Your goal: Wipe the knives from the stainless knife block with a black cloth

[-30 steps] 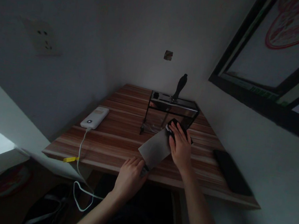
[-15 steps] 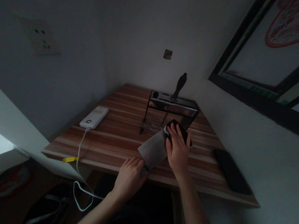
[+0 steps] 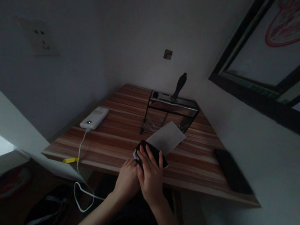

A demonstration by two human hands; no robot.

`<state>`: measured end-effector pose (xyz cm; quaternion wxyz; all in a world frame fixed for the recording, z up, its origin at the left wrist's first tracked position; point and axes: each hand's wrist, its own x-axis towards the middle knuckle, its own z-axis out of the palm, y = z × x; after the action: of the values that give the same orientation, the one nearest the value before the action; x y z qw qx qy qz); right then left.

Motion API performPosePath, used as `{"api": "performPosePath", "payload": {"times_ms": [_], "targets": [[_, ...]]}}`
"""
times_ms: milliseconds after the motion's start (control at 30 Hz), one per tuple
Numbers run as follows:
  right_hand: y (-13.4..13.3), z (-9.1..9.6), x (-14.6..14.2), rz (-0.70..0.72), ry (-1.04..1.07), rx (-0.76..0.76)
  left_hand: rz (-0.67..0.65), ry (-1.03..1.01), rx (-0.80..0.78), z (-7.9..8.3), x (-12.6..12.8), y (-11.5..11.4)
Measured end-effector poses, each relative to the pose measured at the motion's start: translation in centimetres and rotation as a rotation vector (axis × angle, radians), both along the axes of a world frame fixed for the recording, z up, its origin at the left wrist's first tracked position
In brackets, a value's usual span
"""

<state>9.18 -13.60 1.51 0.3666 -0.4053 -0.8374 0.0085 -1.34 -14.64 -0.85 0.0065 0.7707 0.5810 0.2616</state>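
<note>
A flat grey rectangular plate, shaped like a wide blade, slants over the front of the table with its far end raised toward the metal stand. My left hand is closed around its near end, which is hidden under the fingers. Across the plate's lower part lies a black pad with a pale edge; its material is too dark to tell. My right hand grips this pad, fingers stretched over its top, close against my left hand.
A black-framed stand with an upright dark handle stands at the back of the wood-striped table. On the left lies a white power bank with a cable. A dark phone-like slab rests on the right.
My right hand has slid the black pad down the plate toward my left hand, uncovering the plate's far end. My left hand has stayed in nearly the same place.
</note>
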Motion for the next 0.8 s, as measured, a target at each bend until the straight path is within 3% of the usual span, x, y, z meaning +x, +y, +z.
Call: {"api": "performPosePath", "payload": {"times_ms": [367,800], "targets": [[-0.7,0.1,0.0,0.073,-0.022,-0.03,-0.013,-0.027,0.01,0.3,-0.1,-0.1],[0.7,0.6,0.6,0.014,-0.053,-0.012,0.014,-0.025,-0.092,0.5,0.0,-0.1]]}}
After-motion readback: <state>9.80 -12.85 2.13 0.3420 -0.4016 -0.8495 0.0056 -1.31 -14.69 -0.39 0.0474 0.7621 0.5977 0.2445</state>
